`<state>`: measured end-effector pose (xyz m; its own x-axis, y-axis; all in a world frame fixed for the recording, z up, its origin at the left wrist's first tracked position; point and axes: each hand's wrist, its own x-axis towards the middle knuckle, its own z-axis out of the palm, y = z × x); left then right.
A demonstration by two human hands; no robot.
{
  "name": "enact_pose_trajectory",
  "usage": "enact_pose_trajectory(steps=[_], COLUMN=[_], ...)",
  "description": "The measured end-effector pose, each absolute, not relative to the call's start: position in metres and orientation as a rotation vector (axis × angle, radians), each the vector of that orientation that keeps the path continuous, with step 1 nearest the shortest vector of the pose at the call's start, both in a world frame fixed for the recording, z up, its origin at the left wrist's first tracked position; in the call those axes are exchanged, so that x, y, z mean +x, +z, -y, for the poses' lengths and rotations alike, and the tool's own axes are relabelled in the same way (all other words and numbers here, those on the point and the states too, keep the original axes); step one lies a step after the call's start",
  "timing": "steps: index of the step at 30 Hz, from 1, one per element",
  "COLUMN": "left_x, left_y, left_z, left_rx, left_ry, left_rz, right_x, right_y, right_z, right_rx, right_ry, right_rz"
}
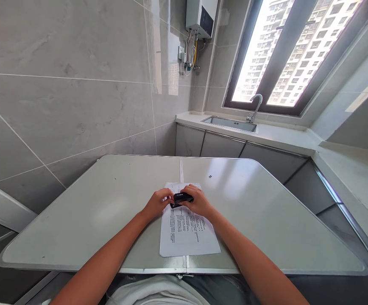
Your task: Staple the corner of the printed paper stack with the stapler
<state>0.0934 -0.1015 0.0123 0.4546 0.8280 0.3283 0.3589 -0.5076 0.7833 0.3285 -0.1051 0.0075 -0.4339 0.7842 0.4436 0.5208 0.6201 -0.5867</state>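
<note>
A small black stapler (182,197) is held in both hands above the upper part of a printed sheet of paper (187,237). My right hand (199,201) is closed round its right end, with the thumb below and the fingers over the top. My left hand (159,201) pinches at its left end with fingertips and thumb. The paper lies flat across the table's centre seam, its lower edge towards me. Part of its printed text is hidden under the hands and the stapler.
The pale folding table (260,237) has a metal-edged seam down its middle. A tiny dark bit (210,176) lies beyond the paper, to the right. Past the table are a counter (279,137) with a sink (231,123) and faucet (256,106). A tiled wall (76,110) runs along the left.
</note>
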Motion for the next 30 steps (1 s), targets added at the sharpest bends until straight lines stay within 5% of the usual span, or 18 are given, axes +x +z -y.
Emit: enact_pose_trajectory(steps=[6, 16, 24, 30], left_x=[0.098, 0.093, 0.090, 0.095], left_y=[0.014, -0.016, -0.025, -0.015], left_z=[0.101, 0.092, 0.084, 0.093], left_rx=[2.180, 2.524, 2.478, 2.519], left_ry=[1.038, 0.514, 0.587, 0.590], left_rz=[-1.030, -0.998, -1.030, -0.975], right_x=[0.356, 0.478, 0.466, 0.438], right_y=[0.022, 0.018, 0.033, 0.040], right_z=[0.093, 0.079, 0.094, 0.098], right_rx=[-1.089, -1.576, -1.303, -1.177], right_ry=[0.497, 0.442, 0.919, 0.810], right_rz=[2.029, 1.863, 2.251, 2.401])
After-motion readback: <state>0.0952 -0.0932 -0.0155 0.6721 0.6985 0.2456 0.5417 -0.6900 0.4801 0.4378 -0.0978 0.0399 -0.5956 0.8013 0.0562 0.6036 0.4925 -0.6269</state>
